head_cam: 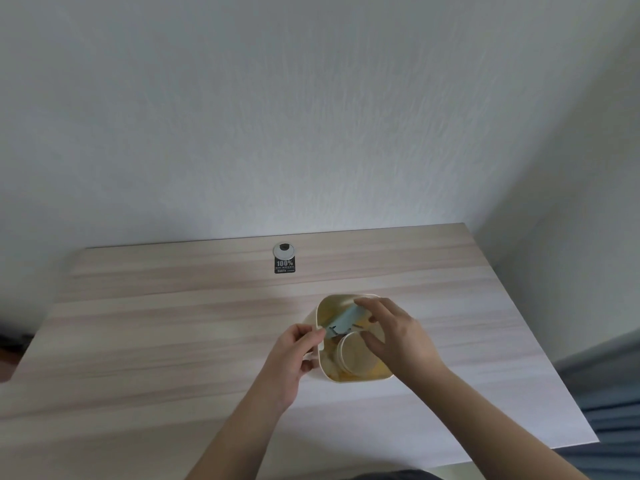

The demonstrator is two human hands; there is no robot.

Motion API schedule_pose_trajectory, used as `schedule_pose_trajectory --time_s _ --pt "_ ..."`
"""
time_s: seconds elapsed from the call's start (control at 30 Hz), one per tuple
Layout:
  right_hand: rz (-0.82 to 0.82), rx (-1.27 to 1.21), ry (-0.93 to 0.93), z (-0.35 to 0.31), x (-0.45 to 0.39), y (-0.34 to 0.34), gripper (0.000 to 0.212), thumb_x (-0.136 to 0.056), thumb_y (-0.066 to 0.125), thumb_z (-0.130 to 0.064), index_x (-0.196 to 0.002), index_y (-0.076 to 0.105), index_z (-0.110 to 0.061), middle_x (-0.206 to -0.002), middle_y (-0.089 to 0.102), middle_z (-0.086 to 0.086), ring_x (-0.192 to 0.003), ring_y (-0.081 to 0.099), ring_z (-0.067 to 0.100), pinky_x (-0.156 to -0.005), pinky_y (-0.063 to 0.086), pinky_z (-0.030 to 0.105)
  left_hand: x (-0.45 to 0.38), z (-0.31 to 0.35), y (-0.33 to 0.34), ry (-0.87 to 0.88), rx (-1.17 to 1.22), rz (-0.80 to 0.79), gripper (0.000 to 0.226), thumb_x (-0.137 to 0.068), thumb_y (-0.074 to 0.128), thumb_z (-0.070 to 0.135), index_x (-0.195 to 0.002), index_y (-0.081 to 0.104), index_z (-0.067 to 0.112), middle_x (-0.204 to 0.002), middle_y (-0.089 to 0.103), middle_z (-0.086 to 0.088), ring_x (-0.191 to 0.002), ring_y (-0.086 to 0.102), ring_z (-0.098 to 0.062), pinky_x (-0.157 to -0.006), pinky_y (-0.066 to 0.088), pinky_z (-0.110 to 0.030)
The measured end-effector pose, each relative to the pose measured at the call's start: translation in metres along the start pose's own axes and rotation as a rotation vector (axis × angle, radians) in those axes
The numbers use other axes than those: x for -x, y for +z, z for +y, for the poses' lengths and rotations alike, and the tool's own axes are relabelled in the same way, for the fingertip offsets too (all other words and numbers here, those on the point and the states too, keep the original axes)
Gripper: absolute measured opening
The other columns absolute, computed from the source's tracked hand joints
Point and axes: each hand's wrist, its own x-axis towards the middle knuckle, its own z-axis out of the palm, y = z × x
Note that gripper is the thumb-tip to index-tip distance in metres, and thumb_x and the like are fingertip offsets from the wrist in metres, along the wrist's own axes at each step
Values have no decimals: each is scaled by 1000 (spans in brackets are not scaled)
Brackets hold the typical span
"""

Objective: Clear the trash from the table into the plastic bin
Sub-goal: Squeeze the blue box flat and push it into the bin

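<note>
Head view: cream plastic bin (349, 375) stands on the worktop (173, 327), right of centre and toward the near half. Both hands are over it. Left hand (294, 358) sits at the bin's left rim, fingers (313, 336) pinched narrow on the near-left end of a light blue wrapper (346, 318); the lower fingers look curled against the bin's outer wall, probably to steady it. Right hand (394, 336) reaches over the right rim, fingertips touching the wrapper's far-right end, fingers loosely spread rather than clamped. The wrapper lies slantwise across the opening, partly down inside, so my read is it is being pushed in, two-handed because it spans the mouth.

Already in the bin: a round paper cup (353, 356) on its side, mouth toward the camera, and yellow-orange scraps (375, 368) under it. The bin looks fairly full, so the wrapper may catch on the cup.

No loose trash is visible on the rest of the worktop; only a cable grommet (284, 250) and a black sticker (284, 265) just near of it, both by the far edge, well apart from the bin. Task looks close to done.

Room: wide open surface left of and beyond the bin. Right edge and near edge are nearer, but the bin stands clear of both. Wall runs along the far edge and the right side.
</note>
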Motion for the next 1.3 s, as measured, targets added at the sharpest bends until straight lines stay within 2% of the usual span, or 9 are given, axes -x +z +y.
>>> schedule_pose_trajectory --time_s 0.2,0.3,0.4,0.53,0.73,0.83,1.0,1.17,1.3 --pt "57 42 -71 -6 9 -8 40 -86 68 -36 -123 62 -20 -119 63 -1 -103 61 21 -82 52 35 4 -3 -7 12 -13 10 14 -84 71 17 -89 60 10 -74 60 -1 -61 55 -10 -51 45 -22" --pt "78 74 -97 -10 14 -5 33 -90 64 -34 -120 65 -21 -117 62 2 -98 62 22 -79 52 31 7 -5 -8 31 -54 8 16 -84 72 19 -90 60 10 -81 58 -6 -72 54 -17 -54 45 -23" --pt "77 -38 -17 -16 21 3 28 -91 62 -33 -116 66 -22 -121 57 1 -98 63 18 -77 48 24 10 -8 -8 56 -92 20 17 -85 71 17 -90 58 9 -79 55 -7 -70 52 -18 -55 43 -25" --pt "75 -11 13 -20 24 12 23 -87 68 -24 -107 69 -14 -115 58 6 -90 65 23 -69 52 31 15 -12 -11 87 -140 16 21 -81 75 18 -88 59 7 -64 53 1 -56 47 -15 -57 42 -28" --pt "-8 92 0 -18 31 20 25 -83 71 -24 -102 65 -10 -117 61 5 -82 66 29 -64 52 40 25 -14 -23 81 -107 23 23 -80 75 22 -90 60 8 -79 50 -9 -74 46 -23 -64 38 -35" --pt "-54 169 9 -24 33 28 28 -81 70 -31 -98 59 -12 -92 66 3 -73 64 31 -55 48 37 32 -16 -27 90 -91 14 24 -78 75 22 -89 59 8 -80 51 -10 -73 47 -23 -60 40 -30" --pt "71 253 -143 -41 37 34 51 -65 85 -31 -89 42 -24 -60 60 -3 -39 52 25 -34 37 24 42 -17 -33 89 -90 0 18 -85 71 18 -92 59 7 -85 53 -14 -79 49 -27 -64 42 -33" --pt "72 301 -215 -47 37 26 42 -67 83 -33 -105 65 -28 -55 62 -3 -36 53 23 -34 40 22 47 -15 -36 77 -88 -19 17 -86 69 18 -93 58 7 -86 53 -13 -78 49 -26 -58 44 -26" --pt "37 334 -233 -44 41 22 35 -59 89 -29 -91 75 -28 -54 60 -2 -38 53 24 -36 41 21 51 -16 -35 67 -76 -21 15 -86 69 17 -91 58 8 -84 56 -11 -71 55 -19 -55 45 -24"
